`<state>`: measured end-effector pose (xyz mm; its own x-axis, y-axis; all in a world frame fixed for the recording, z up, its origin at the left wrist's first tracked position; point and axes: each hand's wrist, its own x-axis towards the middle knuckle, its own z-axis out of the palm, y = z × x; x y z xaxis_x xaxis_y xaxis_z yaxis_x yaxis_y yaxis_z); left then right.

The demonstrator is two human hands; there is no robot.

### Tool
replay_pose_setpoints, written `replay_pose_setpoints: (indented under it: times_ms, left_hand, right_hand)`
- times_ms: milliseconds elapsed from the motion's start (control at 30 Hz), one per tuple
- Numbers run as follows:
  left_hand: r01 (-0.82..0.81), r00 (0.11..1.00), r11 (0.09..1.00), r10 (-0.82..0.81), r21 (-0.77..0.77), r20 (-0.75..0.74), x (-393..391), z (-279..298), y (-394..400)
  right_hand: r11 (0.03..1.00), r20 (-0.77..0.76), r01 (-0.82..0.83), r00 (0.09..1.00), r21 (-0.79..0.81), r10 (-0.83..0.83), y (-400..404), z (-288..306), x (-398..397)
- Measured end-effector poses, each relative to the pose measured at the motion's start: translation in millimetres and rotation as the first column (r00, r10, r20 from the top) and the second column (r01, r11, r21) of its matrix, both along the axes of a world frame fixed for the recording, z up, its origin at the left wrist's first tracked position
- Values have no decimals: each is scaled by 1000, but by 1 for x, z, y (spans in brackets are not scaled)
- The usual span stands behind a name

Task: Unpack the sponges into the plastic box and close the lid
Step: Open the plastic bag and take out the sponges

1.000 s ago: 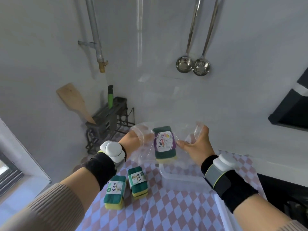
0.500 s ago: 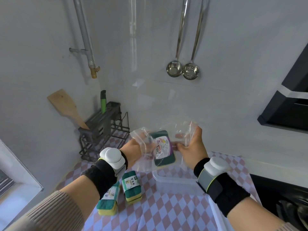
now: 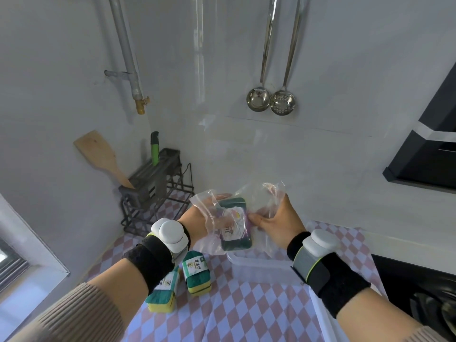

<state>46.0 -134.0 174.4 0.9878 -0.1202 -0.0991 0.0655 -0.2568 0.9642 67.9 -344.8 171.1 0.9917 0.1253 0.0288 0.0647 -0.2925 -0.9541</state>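
Observation:
A green sponge pack (image 3: 235, 227) with a white and purple label sits inside a clear plastic bag (image 3: 265, 196). I hold the bag in the air above the clear plastic box (image 3: 259, 267). My left hand (image 3: 199, 222) grips the bag's left side. My right hand (image 3: 278, 219) grips its right side, thumb against the sponge. Two wrapped green and yellow sponges (image 3: 197, 274) (image 3: 162, 296) lie on the checked cloth to the left of the box, partly behind my left wrist. No lid can be made out.
A black wire rack (image 3: 154, 191) with a wooden spatula (image 3: 101, 156) and a green-handled tool stands at the back left. Two ladles (image 3: 270, 101) hang on the wall. A dark range hood (image 3: 429, 154) is at the right, a dark stove area below it.
The bag with the sponge has tilted and drawn in between my hands; both hands grip it closer together. The view has tipped upward a little.

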Motion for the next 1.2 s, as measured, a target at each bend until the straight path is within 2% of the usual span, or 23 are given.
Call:
replay_pose_setpoints:
  times_ms: [167, 300, 433, 633, 700, 767, 900, 967, 1067, 1200]
  left_hand:
    - [38, 993, 985, -55, 167, 101, 5, -3, 3]
    - [-102, 995, 993, 101, 60, 13, 6, -9, 16]
    - [-243, 969, 970, 242, -22, -58, 12, -11, 33]
    - [-345, 935, 912, 355, 220, -2, 7, -29, 53]
    - [-426, 895, 872, 446, 240, -30, 4, -39, 62]
    - [-453, 862, 858, 490, 241, -126, 1, -49, 71]
    - [-403, 805, 892, 451, 204, -385, -9, -70, 84]
    - [-328, 798, 918, 396, 224, -454, -16, -84, 87]
    - [-213, 819, 910, 365, 357, -442, -23, -103, 86]
    - [-178, 858, 872, 365, 456, -362, -25, -113, 79]
  right_hand:
    - [999, 11, 28, 1000, -20, -28, -7, -5, 1]
    - [993, 65, 101, 993, -57, -97, -15, -5, 2]
    - [984, 67, 178, 982, -15, -177, -21, -7, 7]
    - [963, 116, 253, 963, -97, -241, -24, -13, 3]
    - [951, 119, 291, 953, -105, -279, -25, -16, 3]
    - [947, 122, 307, 948, -95, -295, -25, -19, 4]
    - [936, 129, 341, 936, -91, -329, -22, -23, 12]
    - [935, 113, 344, 936, -88, -334, -19, -28, 14]
    - [938, 95, 329, 943, -106, -320, -10, -35, 14]
    - [941, 76, 314, 949, -125, -307, 1, -39, 6]
